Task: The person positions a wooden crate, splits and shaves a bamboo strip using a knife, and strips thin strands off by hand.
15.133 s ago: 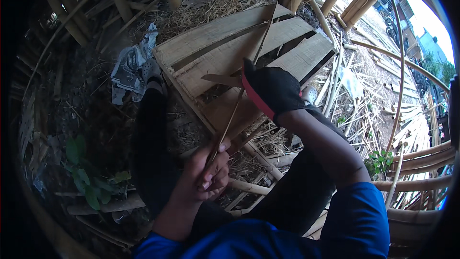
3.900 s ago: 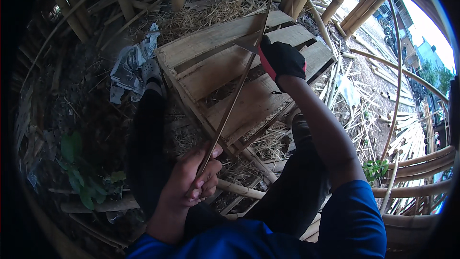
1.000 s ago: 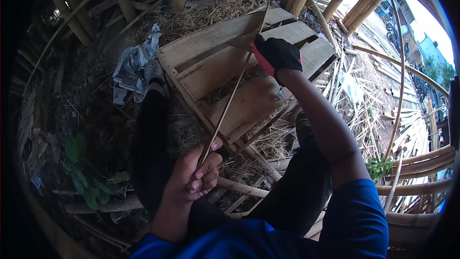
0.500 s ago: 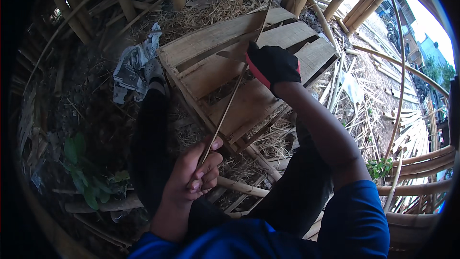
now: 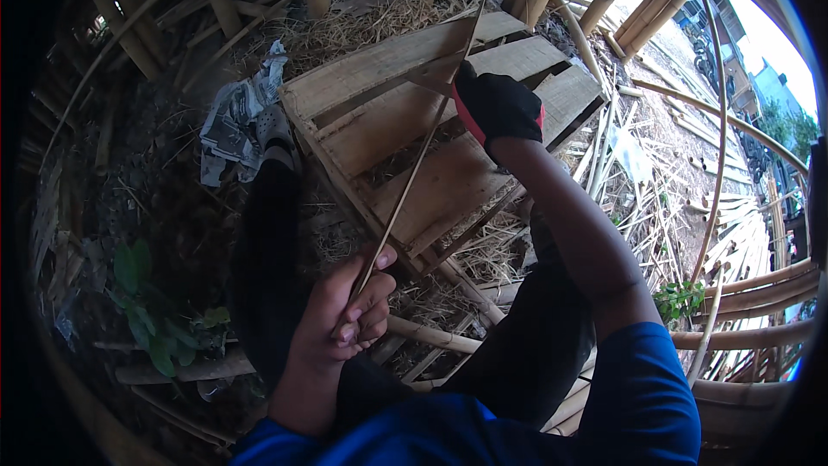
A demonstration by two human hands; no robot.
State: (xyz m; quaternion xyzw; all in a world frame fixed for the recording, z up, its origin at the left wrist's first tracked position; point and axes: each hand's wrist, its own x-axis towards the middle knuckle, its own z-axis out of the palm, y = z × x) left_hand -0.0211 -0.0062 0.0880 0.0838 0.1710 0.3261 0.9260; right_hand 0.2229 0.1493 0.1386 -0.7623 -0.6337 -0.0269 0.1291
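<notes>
Bamboo strip being shaved down, blade being drawn back a bit

The thin bamboo strip [image 5: 412, 174] is being pinched at its near end by the bare left hand [image 5: 341, 324]; the gloved right hand [image 5: 496, 108], fisted round a knife [image 5: 429, 82], is being pulled slightly nearer than a second ago, over the wooden pallet [image 5: 388, 121].

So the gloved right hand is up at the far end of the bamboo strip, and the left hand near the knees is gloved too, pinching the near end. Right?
Not quite. The head view shows the left hand bare, not gloved. The rest holds: it pinches the near end of the bamboo strip, and the right hand, in a black glove, is at the far end over the wooden pallet.
</notes>
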